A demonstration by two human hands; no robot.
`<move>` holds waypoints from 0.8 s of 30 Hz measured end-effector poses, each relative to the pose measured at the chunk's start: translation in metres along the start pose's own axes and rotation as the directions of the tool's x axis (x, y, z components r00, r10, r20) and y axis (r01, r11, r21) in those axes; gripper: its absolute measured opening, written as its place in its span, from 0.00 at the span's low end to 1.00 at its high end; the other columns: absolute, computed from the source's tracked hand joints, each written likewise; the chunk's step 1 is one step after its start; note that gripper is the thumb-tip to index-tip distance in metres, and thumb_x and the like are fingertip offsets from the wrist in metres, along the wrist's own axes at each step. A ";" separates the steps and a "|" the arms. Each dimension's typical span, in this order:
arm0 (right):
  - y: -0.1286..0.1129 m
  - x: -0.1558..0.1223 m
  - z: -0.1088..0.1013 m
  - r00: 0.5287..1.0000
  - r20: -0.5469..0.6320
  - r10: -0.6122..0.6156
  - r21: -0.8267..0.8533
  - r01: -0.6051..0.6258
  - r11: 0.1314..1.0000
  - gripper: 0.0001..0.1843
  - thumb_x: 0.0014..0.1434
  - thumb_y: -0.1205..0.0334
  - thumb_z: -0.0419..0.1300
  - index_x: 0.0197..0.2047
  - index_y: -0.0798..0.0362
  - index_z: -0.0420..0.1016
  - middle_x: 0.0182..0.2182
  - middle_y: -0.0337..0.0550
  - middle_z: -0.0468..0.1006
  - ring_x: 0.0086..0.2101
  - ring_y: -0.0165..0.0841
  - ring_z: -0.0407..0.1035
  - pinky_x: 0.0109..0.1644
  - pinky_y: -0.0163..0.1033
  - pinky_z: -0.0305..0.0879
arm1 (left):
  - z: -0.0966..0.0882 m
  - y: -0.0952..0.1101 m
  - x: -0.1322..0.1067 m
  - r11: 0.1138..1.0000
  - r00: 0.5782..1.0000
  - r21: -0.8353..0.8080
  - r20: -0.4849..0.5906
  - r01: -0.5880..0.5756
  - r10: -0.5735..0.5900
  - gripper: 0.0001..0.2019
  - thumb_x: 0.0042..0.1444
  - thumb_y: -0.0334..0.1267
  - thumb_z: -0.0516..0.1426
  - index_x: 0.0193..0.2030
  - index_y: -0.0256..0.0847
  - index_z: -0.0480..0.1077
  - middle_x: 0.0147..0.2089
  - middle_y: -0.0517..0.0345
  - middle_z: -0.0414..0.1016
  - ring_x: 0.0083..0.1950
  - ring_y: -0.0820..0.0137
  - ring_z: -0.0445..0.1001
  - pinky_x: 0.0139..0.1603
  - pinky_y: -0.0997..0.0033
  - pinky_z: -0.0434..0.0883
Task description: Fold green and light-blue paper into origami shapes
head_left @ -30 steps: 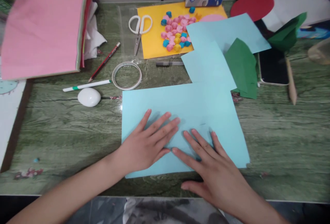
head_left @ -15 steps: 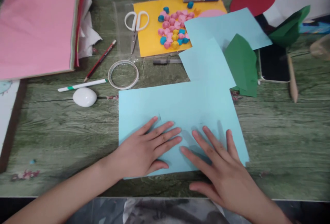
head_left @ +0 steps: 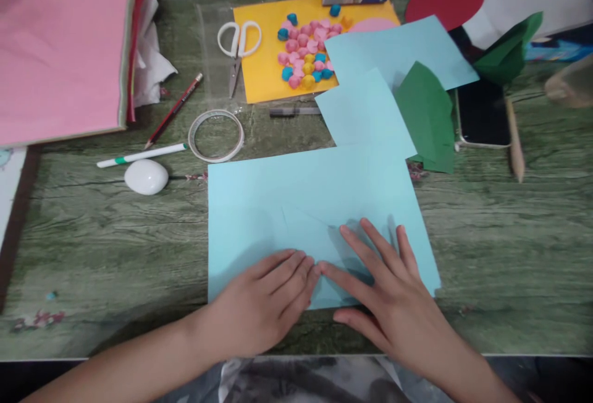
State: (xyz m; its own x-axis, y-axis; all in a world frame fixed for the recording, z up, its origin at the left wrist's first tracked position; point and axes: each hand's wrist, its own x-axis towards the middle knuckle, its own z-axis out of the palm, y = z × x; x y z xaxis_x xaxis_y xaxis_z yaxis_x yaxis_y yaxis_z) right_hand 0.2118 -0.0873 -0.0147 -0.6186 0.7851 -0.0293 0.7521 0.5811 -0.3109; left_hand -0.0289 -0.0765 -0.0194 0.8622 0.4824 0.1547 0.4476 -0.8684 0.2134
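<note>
A large light-blue paper sheet [head_left: 259, 186] lies in front of me, with faint thin lines on its surface near the middle. My left hand [head_left: 273, 298] rests over its lower left part, fingers bent and pressed together. The thumb is hidden, and so is whatever those fingers may hold. My right hand [head_left: 389, 292] lies on the lower right part with fingers spread apart. Its index fingertip meets the left fingertips. A smaller cut light-blue piece [head_left: 365, 109] adjoins the sheet's upper edge, and another light-blue piece [head_left: 403, 50] is behind it.
White scissors [head_left: 238, 41], a tape roll [head_left: 191, 137], a pencil [head_left: 173, 109], a green-capped white marker [head_left: 141, 156] and a white egg-shaped object [head_left: 146, 177] lie left. Pink and blue bits [head_left: 303, 44] sit on yellow paper [head_left: 259, 81]. Green paper [head_left: 426, 118] and a phone [head_left: 484, 115] are right.
My left hand has drawn back toward me, and its spread fingers have bent and come together. My right hand stays spread on the paper. The whole view has shifted slightly.
</note>
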 end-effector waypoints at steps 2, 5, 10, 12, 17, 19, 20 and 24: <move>0.001 -0.001 0.000 1.000 -0.023 0.017 -0.004 -0.017 1.000 0.26 0.58 0.46 0.54 0.60 0.37 0.62 0.67 0.44 0.44 0.64 0.55 0.38 0.59 0.71 0.35 | 0.001 0.000 -0.002 1.000 1.000 -0.004 -0.008 -0.001 0.001 0.19 0.58 0.33 0.55 0.55 0.28 0.66 0.55 0.47 0.71 0.59 0.60 0.66 0.62 0.58 0.65; 0.005 -0.006 -0.001 0.997 -0.046 0.069 -0.036 -0.071 0.997 0.22 0.59 0.48 0.54 0.58 0.34 0.64 0.67 0.40 0.42 0.64 0.55 0.37 0.59 0.72 0.34 | 0.002 0.000 -0.003 1.000 1.000 0.009 -0.004 0.019 -0.019 0.18 0.58 0.33 0.55 0.54 0.30 0.67 0.55 0.49 0.72 0.59 0.59 0.66 0.63 0.55 0.63; 0.015 -0.018 -0.006 0.977 -0.116 0.180 -0.079 -0.189 0.979 0.18 0.61 0.51 0.52 0.55 0.33 0.68 0.67 0.35 0.43 0.63 0.56 0.40 0.59 0.71 0.32 | 0.003 0.005 -0.003 0.998 0.999 0.057 0.012 0.037 -0.038 0.17 0.58 0.35 0.54 0.53 0.33 0.68 0.55 0.50 0.71 0.58 0.59 0.65 0.61 0.53 0.62; 0.017 -0.023 -0.008 0.962 -0.149 0.228 -0.085 -0.242 0.967 0.17 0.62 0.53 0.52 0.52 0.35 0.71 0.67 0.34 0.43 0.63 0.56 0.41 0.60 0.71 0.31 | 0.004 0.008 -0.002 0.995 0.997 0.066 0.005 0.073 -0.074 0.16 0.59 0.36 0.53 0.53 0.34 0.68 0.55 0.49 0.71 0.59 0.60 0.65 0.61 0.53 0.61; 0.018 -0.031 -0.009 0.930 -0.204 0.306 -0.108 -0.332 0.937 0.16 0.62 0.54 0.51 0.51 0.38 0.73 0.66 0.36 0.47 0.63 0.56 0.42 0.61 0.70 0.31 | 0.005 0.016 0.006 0.987 0.989 0.074 0.001 0.145 -0.145 0.19 0.61 0.42 0.50 0.55 0.35 0.66 0.51 0.50 0.73 0.54 0.61 0.66 0.58 0.56 0.61; 0.017 -0.032 -0.008 0.927 -0.220 0.305 -0.095 -0.331 0.939 0.16 0.62 0.53 0.51 0.51 0.38 0.73 0.66 0.36 0.48 0.63 0.55 0.43 0.61 0.70 0.33 | 0.004 0.021 0.011 0.978 0.980 0.084 0.035 0.193 -0.196 0.22 0.61 0.45 0.49 0.59 0.38 0.63 0.49 0.50 0.72 0.52 0.61 0.67 0.56 0.56 0.61; 0.017 -0.032 -0.008 0.926 -0.226 0.302 -0.091 -0.329 0.940 0.16 0.62 0.52 0.51 0.51 0.38 0.73 0.66 0.36 0.49 0.63 0.54 0.43 0.61 0.69 0.33 | 0.003 0.023 0.015 0.972 0.973 0.088 0.057 0.219 -0.225 0.23 0.61 0.47 0.48 0.60 0.39 0.61 0.48 0.50 0.72 0.51 0.61 0.67 0.55 0.56 0.61; 0.016 -0.032 -0.006 0.924 -0.248 0.292 -0.102 -0.325 0.940 0.16 0.62 0.53 0.52 0.51 0.38 0.73 0.65 0.38 0.52 0.63 0.52 0.44 0.60 0.69 0.35 | 0.000 0.033 0.027 0.946 0.942 0.097 0.107 0.309 -0.319 0.26 0.60 0.52 0.47 0.62 0.41 0.59 0.46 0.50 0.70 0.48 0.59 0.67 0.54 0.54 0.61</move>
State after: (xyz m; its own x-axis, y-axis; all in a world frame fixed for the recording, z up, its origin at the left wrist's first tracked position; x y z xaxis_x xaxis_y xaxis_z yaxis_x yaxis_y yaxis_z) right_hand 0.2449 -0.1019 -0.0131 -0.2954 0.9481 0.1179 0.9312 0.3133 -0.1863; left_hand 0.0088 -0.0921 -0.0080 0.6949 0.7187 -0.0254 0.7128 -0.6836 0.1566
